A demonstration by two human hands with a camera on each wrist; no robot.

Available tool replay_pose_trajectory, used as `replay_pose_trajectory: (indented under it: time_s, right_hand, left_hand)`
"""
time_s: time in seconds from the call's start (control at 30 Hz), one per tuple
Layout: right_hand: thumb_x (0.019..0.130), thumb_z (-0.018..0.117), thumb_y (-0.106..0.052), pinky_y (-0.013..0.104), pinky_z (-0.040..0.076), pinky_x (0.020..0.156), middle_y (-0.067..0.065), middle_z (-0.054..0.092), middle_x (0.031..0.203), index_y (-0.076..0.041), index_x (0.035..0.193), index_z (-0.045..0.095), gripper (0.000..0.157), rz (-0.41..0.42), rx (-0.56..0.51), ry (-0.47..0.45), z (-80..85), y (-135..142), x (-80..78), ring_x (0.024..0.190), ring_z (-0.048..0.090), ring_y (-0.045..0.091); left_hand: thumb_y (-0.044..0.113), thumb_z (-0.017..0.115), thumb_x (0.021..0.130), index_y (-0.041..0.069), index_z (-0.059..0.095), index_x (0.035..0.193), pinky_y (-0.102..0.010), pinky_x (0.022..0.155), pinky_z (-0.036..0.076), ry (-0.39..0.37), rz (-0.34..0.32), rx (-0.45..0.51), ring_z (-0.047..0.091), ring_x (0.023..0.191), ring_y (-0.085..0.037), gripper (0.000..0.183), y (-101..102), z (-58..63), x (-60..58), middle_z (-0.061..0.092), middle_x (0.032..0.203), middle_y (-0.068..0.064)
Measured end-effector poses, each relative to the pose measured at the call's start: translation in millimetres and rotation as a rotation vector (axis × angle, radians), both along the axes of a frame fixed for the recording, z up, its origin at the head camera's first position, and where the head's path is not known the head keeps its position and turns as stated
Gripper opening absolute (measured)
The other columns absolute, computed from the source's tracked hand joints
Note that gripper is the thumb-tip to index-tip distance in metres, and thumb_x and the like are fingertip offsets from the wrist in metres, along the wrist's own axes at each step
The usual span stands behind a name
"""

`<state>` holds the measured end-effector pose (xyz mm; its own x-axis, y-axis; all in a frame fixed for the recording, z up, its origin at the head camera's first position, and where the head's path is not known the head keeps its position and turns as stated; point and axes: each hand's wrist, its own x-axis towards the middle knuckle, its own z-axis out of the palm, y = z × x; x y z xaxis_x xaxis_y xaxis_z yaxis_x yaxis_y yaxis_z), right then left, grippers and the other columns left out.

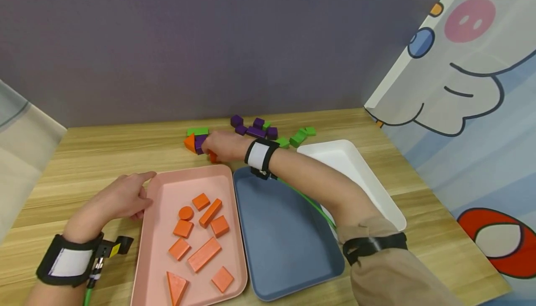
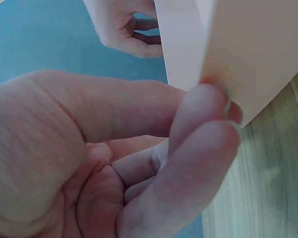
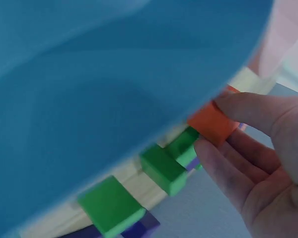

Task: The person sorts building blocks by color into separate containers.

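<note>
My right hand (image 1: 226,145) reaches to the back of the table. Between thumb and fingers it pinches an orange block (image 3: 214,121), mostly covered by the hand in the head view. Just left of it are an orange pointed block (image 1: 190,143), a purple block (image 1: 200,144) and a green block (image 1: 197,131). At the left rim of the pink tray (image 1: 167,179) is my left hand (image 1: 123,196); its thumb and finger hold the tray's edge, fingertips (image 2: 201,106) against the wall. Several orange blocks (image 1: 204,255) of various shapes lie inside this tray.
A blue tray (image 1: 289,241) stands right of the pink one, under my right forearm. Farther right is a white tray (image 1: 368,180), partly hidden by that arm. Behind them lie several purple blocks (image 1: 256,132) and green blocks (image 1: 298,137). A grey panel (image 1: 209,50) rises along the back.
</note>
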<state>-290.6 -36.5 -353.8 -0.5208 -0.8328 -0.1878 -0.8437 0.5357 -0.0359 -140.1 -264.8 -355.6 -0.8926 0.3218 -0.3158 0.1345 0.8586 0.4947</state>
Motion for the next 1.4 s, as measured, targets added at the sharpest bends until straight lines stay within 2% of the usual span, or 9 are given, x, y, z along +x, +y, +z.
replay_pose_trajectory:
  time_s: [0.1,0.23,0.4,0.5,0.67,0.87,0.97,1.2,1.4]
  right_hand:
    - [0.084,0.067,-0.014,0.024,0.045,0.073,-0.004,0.062,0.084,-0.018,0.088,0.065,0.006,0.002,-0.011,0.002,7.3,-1.0,2.1,0.078,0.054,0.014]
    - [0.084,0.067,-0.016,0.022,0.044,0.073,-0.004,0.060,0.085,-0.017,0.091,0.063,0.008,0.066,-0.027,0.041,23.4,-6.3,12.8,0.079,0.053,0.013]
    - [0.088,0.063,-0.022,0.021,0.039,0.070,-0.005,0.056,0.085,-0.017,0.092,0.060,0.007,0.166,-0.001,0.099,40.1,-21.9,42.7,0.079,0.050,0.010]
    - [0.089,0.062,-0.023,0.018,0.042,0.075,-0.005,0.059,0.094,-0.019,0.104,0.062,0.016,0.226,0.016,0.067,42.7,-33.2,64.9,0.085,0.052,0.008]
    - [0.091,0.059,-0.020,0.014,0.041,0.085,-0.008,0.060,0.108,-0.023,0.120,0.060,0.029,0.378,0.022,-0.024,42.7,-50.6,101.9,0.097,0.054,0.004]
    - [0.097,0.049,-0.020,0.014,0.036,0.083,-0.008,0.057,0.110,-0.027,0.116,0.059,0.023,0.585,0.123,0.034,39.4,-63.3,141.8,0.098,0.049,0.004]
    - [0.096,0.050,-0.020,0.014,0.036,0.082,-0.007,0.056,0.114,-0.026,0.118,0.057,0.024,0.640,0.177,0.035,37.1,-65.9,158.9,0.101,0.049,0.005]
    - [0.093,0.053,-0.020,0.015,0.040,0.083,-0.007,0.056,0.119,-0.026,0.118,0.057,0.025,0.724,0.244,-0.054,28.4,-66.0,181.8,0.107,0.053,0.005]
    - [0.097,0.047,-0.019,0.016,0.041,0.083,-0.009,0.058,0.115,-0.027,0.115,0.059,0.023,0.751,0.267,-0.049,16.2,-64.8,187.6,0.104,0.053,0.002]
  left_hand:
    - [0.002,0.059,0.082,-0.017,0.023,0.138,-0.029,0.050,0.047,0.001,-0.001,-0.001,0.058,0.048,-0.014,0.069,0.1,-0.3,0.1,0.056,0.056,0.000]
    - [0.002,0.059,0.082,-0.017,0.023,0.138,-0.029,0.050,0.047,0.002,0.000,0.000,0.058,0.048,-0.014,0.069,0.5,-0.5,0.6,0.056,0.056,0.000]
    - [0.003,0.059,0.082,-0.016,0.023,0.139,-0.029,0.050,0.046,0.002,-0.001,-0.006,0.057,0.048,-0.014,0.069,-0.1,-0.6,0.5,0.056,0.055,0.000]
    - [0.005,0.059,0.083,-0.016,0.024,0.138,-0.029,0.050,0.045,0.004,-0.003,-0.011,0.057,0.048,-0.014,0.069,-1.0,-0.6,0.6,0.056,0.054,0.001]
    - [0.004,0.057,0.083,-0.015,0.028,0.137,-0.030,0.051,0.045,0.018,-0.007,0.002,0.058,0.047,-0.013,0.065,-2.7,-0.9,-0.5,0.057,0.054,0.001]
    - [-0.001,0.057,0.076,-0.014,0.036,0.133,-0.028,0.049,0.038,0.093,-0.049,-0.039,0.047,0.049,-0.012,0.062,-4.7,-1.1,-4.0,0.053,0.059,0.003]
    - [0.001,0.058,0.076,-0.015,0.032,0.134,-0.028,0.047,0.039,0.066,-0.030,-0.020,0.049,0.049,-0.012,0.065,-3.6,-0.5,-4.0,0.053,0.058,0.001]
    - [0.002,0.059,0.080,-0.016,0.026,0.137,-0.029,0.049,0.046,0.008,-0.003,0.009,0.057,0.047,-0.013,0.068,-1.2,1.2,-2.6,0.057,0.055,0.000]
    - [0.001,0.057,0.081,-0.015,0.024,0.138,-0.029,0.049,0.047,-0.011,0.007,0.019,0.058,0.048,-0.013,0.068,-1.2,0.6,-1.5,0.057,0.056,0.000]
